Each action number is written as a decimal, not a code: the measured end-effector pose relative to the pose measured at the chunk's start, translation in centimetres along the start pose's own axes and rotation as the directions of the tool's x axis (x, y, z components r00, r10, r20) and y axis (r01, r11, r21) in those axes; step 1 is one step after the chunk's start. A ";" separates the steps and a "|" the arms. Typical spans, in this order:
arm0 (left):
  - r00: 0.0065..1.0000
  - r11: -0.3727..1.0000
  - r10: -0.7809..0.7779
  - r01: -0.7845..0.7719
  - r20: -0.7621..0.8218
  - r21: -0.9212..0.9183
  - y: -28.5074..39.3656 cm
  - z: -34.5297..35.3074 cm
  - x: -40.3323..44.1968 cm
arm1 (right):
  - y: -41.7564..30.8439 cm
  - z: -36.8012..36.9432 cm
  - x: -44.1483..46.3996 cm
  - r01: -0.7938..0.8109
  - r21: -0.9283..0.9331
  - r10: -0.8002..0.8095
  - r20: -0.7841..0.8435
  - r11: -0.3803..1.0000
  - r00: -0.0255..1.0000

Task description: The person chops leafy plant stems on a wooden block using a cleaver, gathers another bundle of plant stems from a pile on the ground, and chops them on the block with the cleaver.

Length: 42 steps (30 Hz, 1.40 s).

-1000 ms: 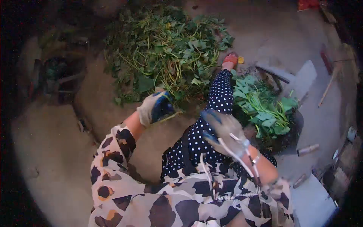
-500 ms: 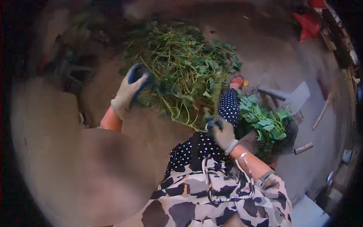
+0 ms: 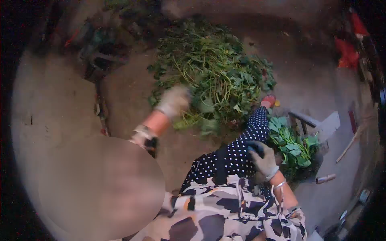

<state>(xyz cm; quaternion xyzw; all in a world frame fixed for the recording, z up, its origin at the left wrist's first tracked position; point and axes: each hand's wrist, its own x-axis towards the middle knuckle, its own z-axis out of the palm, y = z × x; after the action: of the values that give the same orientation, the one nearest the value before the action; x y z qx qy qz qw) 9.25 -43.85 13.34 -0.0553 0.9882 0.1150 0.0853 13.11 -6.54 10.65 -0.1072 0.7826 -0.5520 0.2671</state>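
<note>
My left hand (image 3: pixel 175 100), in a pale work glove, is smeared by motion at the near left edge of a big heap of leafy green vines (image 3: pixel 213 76). Whether its fingers hold anything cannot be made out. Blurred leaves (image 3: pixel 209 126) hang just below and right of it. My right hand (image 3: pixel 263 160) wears a pale glove with dark fingers and is over my thigh in dotted trousers (image 3: pixel 237 150). Its fingers are curled closed, and what they hold, if anything, is hidden. Right of it lies a smaller bunch of leafy stems (image 3: pixel 293 142).
A low stool-like piece (image 3: pixel 327 126) stands beyond the small bunch. A stick (image 3: pixel 349 142) and a short cylinder (image 3: pixel 325 178) lie on the floor at right. Red material (image 3: pixel 346 53) is at upper right. Dark clutter (image 3: pixel 104 60) sits at upper left.
My left hand has swung right and nearer to me, with blurred leaves below it. My right hand has drawn back from the long stems onto my thigh. The view has shifted.
</note>
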 end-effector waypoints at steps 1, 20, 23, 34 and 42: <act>0.943 0.993 -0.002 0.042 -0.333 0.114 -2.1 -4.7 -0.4 | 1.3 -0.7 -0.2 -0.013 -0.039 0.011 -0.047 0.999 0.999; 0.635 0.847 0.147 -0.477 0.758 0.235 4.5 16.9 6.7 | 5.5 0.8 0.1 -0.033 -0.085 0.026 -0.084 0.996 0.996; 0.595 0.794 0.182 -0.559 0.783 0.240 5.1 20.2 7.6 | 6.0 1.2 1.0 -0.077 0.009 0.078 -0.103 0.997 0.992; 0.689 0.632 0.441 -0.694 0.575 0.346 6.5 39.0 15.6 | 9.7 -0.9 0.9 -0.101 0.147 0.059 0.266 0.984 0.962; 0.448 0.877 -0.040 -0.413 0.893 0.246 8.5 33.7 20.2 | 46.0 -4.2 41.4 -0.635 -0.772 -0.058 -0.635 0.005 0.771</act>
<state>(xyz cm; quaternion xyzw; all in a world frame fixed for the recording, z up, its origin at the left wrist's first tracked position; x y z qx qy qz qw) -6.38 -29.42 -20.77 0.1448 0.7999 -0.0856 0.5761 -17.86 -5.36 -43.12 0.0641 0.9792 0.1913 0.0228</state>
